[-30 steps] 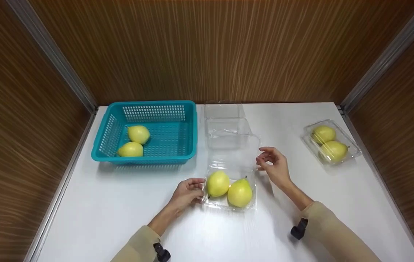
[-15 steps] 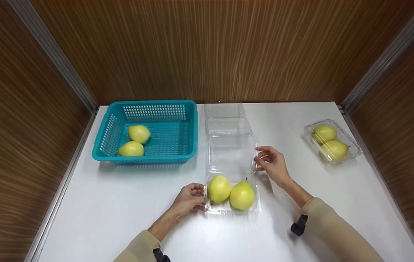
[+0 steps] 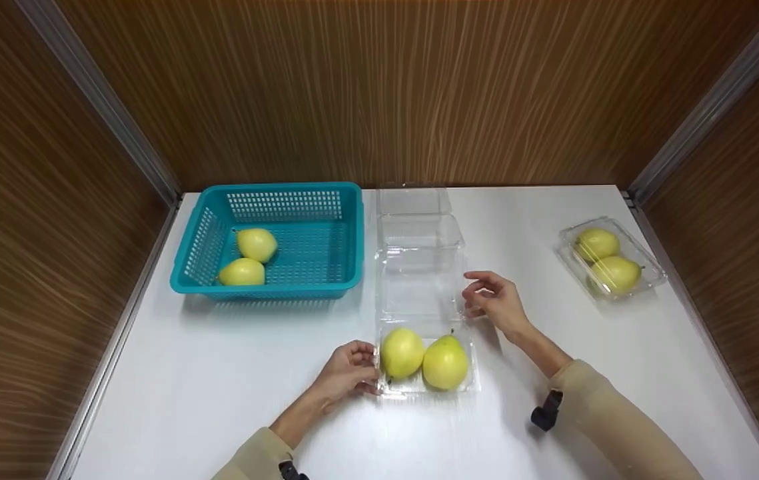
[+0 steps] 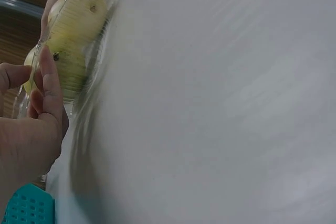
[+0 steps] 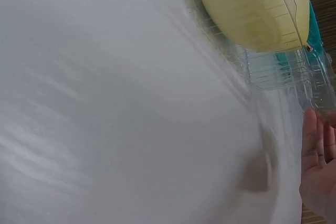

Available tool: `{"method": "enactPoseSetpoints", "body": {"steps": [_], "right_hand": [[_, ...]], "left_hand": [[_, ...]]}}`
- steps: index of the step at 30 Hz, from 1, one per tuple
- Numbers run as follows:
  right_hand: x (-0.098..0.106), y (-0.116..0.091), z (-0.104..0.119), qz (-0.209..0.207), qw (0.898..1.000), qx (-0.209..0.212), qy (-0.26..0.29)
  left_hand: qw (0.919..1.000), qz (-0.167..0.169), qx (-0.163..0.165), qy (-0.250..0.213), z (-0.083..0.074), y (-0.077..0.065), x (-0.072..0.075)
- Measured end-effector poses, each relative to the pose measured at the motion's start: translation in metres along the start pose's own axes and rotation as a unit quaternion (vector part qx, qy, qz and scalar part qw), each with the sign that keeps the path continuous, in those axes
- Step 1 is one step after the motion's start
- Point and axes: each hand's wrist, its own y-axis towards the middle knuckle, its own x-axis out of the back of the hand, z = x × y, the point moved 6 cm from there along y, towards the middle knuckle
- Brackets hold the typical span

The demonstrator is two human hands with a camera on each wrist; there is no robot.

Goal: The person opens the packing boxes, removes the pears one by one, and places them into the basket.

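Observation:
A clear plastic clamshell container point(image 3: 429, 390) lies unfolded before me, its base nearer to me and its lid point(image 3: 419, 287) farther away. Inside the base sit two yellow-green pears, a left one point(image 3: 402, 353) and a right one point(image 3: 445, 362). My left hand point(image 3: 347, 373) pinches the base's left rim between thumb and fingers; the left wrist view shows this hand point(image 4: 31, 124) beside the pears. At the lid's right edge, my right hand point(image 3: 499, 303) holds the plastic with its fingertips. In the right wrist view the thumb of that hand point(image 5: 320, 166) is mostly cut off.
A teal basket point(image 3: 266, 291) with two pears stands at the back left. Several open clear containers point(image 3: 416, 202) lie behind the lid. At the right, a closed clear container point(image 3: 649, 275) holds two pears. Wood-patterned walls point(image 3: 379, 93) enclose the white table point(image 3: 219, 373).
The container with its pears has slid slightly toward me, and my left hand has moved with it. Its lid has tilted down farther back, and my right hand has shifted slightly left.

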Motion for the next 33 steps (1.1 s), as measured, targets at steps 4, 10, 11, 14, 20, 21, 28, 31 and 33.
{"method": "enactPoseSetpoints", "body": {"steps": [4, 10, 11, 14, 20, 21, 28, 31, 33], "right_hand": [[-0.001, 0.002, -0.004, 0.004, 1.000, -0.010, 0.005], [-0.001, 0.004, -0.009, 0.008, 0.999, -0.027, 0.017], [-0.001, 0.004, -0.009, 0.009, 0.999, -0.028, 0.016], [-0.001, 0.004, -0.010, 0.008, 0.999, -0.033, 0.020], [-0.002, 0.001, -0.010, 0.008, 0.999, -0.036, 0.020], [-0.002, 0.000, -0.010, 0.009, 0.999, -0.036, 0.020], [-0.003, -0.004, -0.012, 0.012, 0.998, -0.046, 0.032], [-0.003, -0.004, -0.015, 0.014, 0.998, -0.056, 0.028], [-0.003, -0.004, -0.017, 0.012, 0.998, -0.063, 0.024]], "left_hand": [[1.0000, 0.001, 0.000, -0.001, 0.000, -0.001, 0.000], [1.0000, -0.002, 0.004, -0.001, 0.000, -0.003, 0.000], [1.0000, -0.003, 0.004, 0.000, 0.000, -0.003, 0.000], [1.0000, -0.003, 0.002, 0.001, 0.000, -0.004, 0.000], [1.0000, 0.001, 0.005, 0.003, 0.002, -0.005, 0.001], [1.0000, 0.002, 0.005, 0.004, 0.003, -0.005, 0.001], [0.9999, 0.015, 0.006, 0.000, 0.005, -0.007, 0.001], [0.9998, 0.020, 0.007, 0.000, 0.006, -0.008, 0.000], [0.9998, 0.018, 0.007, 0.002, 0.005, -0.008, 0.000]]}}
